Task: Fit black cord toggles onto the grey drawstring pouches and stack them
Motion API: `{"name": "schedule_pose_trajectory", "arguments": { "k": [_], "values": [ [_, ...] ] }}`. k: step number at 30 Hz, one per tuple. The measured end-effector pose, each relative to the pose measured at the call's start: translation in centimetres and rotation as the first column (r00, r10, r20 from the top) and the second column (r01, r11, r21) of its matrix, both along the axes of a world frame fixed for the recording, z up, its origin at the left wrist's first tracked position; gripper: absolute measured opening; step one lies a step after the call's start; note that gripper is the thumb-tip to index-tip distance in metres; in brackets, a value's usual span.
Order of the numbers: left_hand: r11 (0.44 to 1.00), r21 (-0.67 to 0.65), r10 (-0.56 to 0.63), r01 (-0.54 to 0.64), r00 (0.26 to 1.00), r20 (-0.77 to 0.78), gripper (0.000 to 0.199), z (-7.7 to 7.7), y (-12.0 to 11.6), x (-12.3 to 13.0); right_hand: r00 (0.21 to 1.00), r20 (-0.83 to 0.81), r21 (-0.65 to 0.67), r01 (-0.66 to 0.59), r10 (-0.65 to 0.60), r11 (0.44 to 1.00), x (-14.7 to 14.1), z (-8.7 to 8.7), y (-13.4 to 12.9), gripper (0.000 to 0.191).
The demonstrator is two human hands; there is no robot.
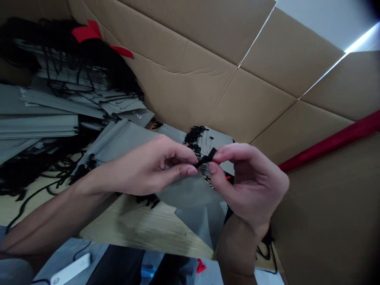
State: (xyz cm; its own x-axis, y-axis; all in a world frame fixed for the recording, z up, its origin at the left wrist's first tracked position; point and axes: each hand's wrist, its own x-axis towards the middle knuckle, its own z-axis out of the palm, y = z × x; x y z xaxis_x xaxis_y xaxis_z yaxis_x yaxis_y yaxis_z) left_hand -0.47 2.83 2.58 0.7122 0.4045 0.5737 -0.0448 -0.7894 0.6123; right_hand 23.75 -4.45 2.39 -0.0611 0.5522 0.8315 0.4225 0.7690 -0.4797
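Observation:
A short piece of black cord (205, 159) stretches between my two hands at the middle of the view. My left hand (151, 166) pinches its left end between thumb and forefinger. At the other end, the thumb and fingertips of my right hand (252, 182) are closed on the cord. A thin grey bag-like piece (190, 194) hangs below the cord, its upper edge partly hidden by my left thumb. Behind my fingers lies a grey stack (218, 138) with several black cord ends bunched at its left side.
Piles of grey pieces (38, 124) with tangled black cords fill the left. Red strips (86, 33) lie on top. Cardboard walls (184, 59) rise behind and at right, crossed by a dark red band (329, 138). Below the wooden tabletop (142, 225) is a white power strip (71, 270).

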Motion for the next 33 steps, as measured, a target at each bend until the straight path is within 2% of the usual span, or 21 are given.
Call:
{"name": "schedule_pose_trajectory", "arguments": {
  "k": [4, 5, 7, 9, 10, 12, 15, 19, 21, 23, 25, 28, 33],
  "values": [
    [0.994, 0.105, 0.043, -0.041, 0.999, -0.012, 0.030, 0.2, -0.5, -0.5, 0.980, 0.013, -0.208, -0.191, 0.198, 0.959, 1.3, 0.6, 0.3, 0.058],
    [0.992, 0.118, 0.047, -0.044, 0.999, -0.021, 0.031, 0.3, -0.7, -0.6, 0.965, 0.038, -0.229, -0.244, 0.259, 0.943, 1.5, 0.7, 0.4, 0.058],
    [0.990, 0.137, 0.047, -0.039, 0.997, -0.059, 0.033, 0.4, -1.1, -0.6, 0.938, 0.100, -0.221, -0.305, 0.333, 0.926, 1.6, 0.7, 0.7, 0.041],
    [0.988, 0.152, 0.049, -0.036, 0.995, -0.086, 0.031, 0.5, -1.3, -0.6, 0.934, 0.134, -0.201, -0.301, 0.331, 0.932, 1.5, 0.6, 1.0, 0.022],
    [0.987, 0.156, 0.043, -0.029, 0.995, -0.087, 0.030, 0.5, -1.4, -0.7, 0.934, 0.142, -0.204, -0.295, 0.326, 0.933, 1.4, 0.5, 1.1, 0.019],
    [0.989, 0.146, 0.006, 0.003, 0.998, -0.058, 0.028, 0.6, -1.4, -0.9, 0.925, 0.136, -0.226, -0.320, 0.355, 0.920, 1.5, 0.3, 1.4, 0.020],
    [0.988, 0.134, -0.078, 0.081, 0.997, -0.028, 0.024, 0.4, -1.5, -1.4, 0.870, 0.098, -0.227, -0.454, 0.484, 0.862, 1.8, -0.3, 2.2, 0.024],
    [0.996, 0.087, -0.034, 0.031, 0.999, 0.030, 0.021, 0.0, -2.2, -1.8, 0.781, 0.049, -0.172, -0.608, 0.623, 0.775, 1.9, -1.4, 3.4, 0.025],
    [0.996, 0.071, -0.056, 0.054, 0.998, 0.024, 0.023, 0.2, -2.2, -1.8, 0.780, 0.021, -0.153, -0.616, 0.626, 0.773, 1.8, -1.6, 3.6, 0.025],
    [0.992, 0.084, -0.096, 0.098, 0.995, -0.030, 0.024, 0.6, -1.9, -1.8, 0.818, -0.001, -0.197, -0.564, 0.575, 0.802, 2.0, -1.4, 3.4, 0.022],
    [0.987, 0.123, -0.095, 0.102, 0.994, -0.058, 0.027, 1.0, -1.5, -1.9, 0.854, -0.030, -0.252, -0.509, 0.519, 0.823, 2.4, -0.8, 2.9, 0.028],
    [0.985, 0.173, 0.015, -0.008, 0.999, -0.039, 0.031, 1.5, -1.1, -2.1, 0.893, -0.075, -0.285, -0.447, 0.445, 0.848, 2.9, 0.1, 2.1, 0.038],
    [0.964, 0.246, 0.109, -0.101, 0.994, -0.015, 0.028, 1.4, -1.1, -2.2, 0.944, -0.009, -0.330, -0.314, 0.329, 0.891, 2.5, 0.5, 1.3, 0.024]
  ]
}}
